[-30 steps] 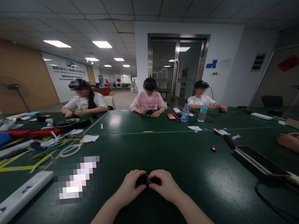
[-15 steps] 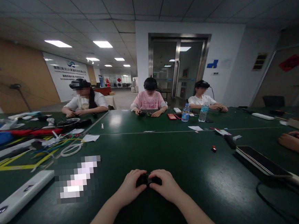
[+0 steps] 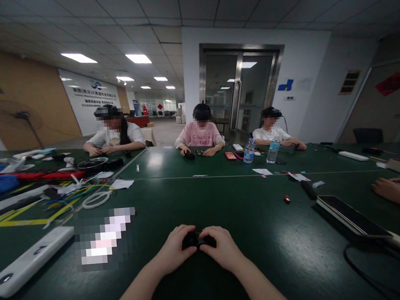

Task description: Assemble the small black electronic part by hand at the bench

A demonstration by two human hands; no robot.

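At a broad, dark green table with a dull sheen (image 3: 176,202), a person's left hand (image 3: 175,249) and right hand (image 3: 224,247) come close together over a small black object (image 3: 198,240), held between them in the middle of the foreground. The left thumb and fingers are clamped on its left end, the right thumb and fingers on its right end, leaving a short middle stretch exposed between the two sets of fingertips; its full shape is hidden by the grip, and whether it touches the tabletop cannot be told. To the left lies a long white plastic device with rounded edges (image 3: 25,270), just beside a pale strip masked by pixels (image 3: 105,238); a loop of white cable (image 3: 95,206) sits beyond them. To the right, a small shiny red item (image 3: 286,199) lies apart from a flat black slab with a pale gold edge (image 3: 354,216), while a neighbour's hands (image 3: 392,191) rest near the right edge of view. Across the table sit three people in dark headgear: one in a white top (image 3: 133,134) at left, one in a pink lettered top (image 3: 200,136) at centre, and another in white (image 3: 259,133) at right, with two clear plastic bottles (image 3: 272,152) standing near the third, before metal-framed glass doors (image 3: 223,88)
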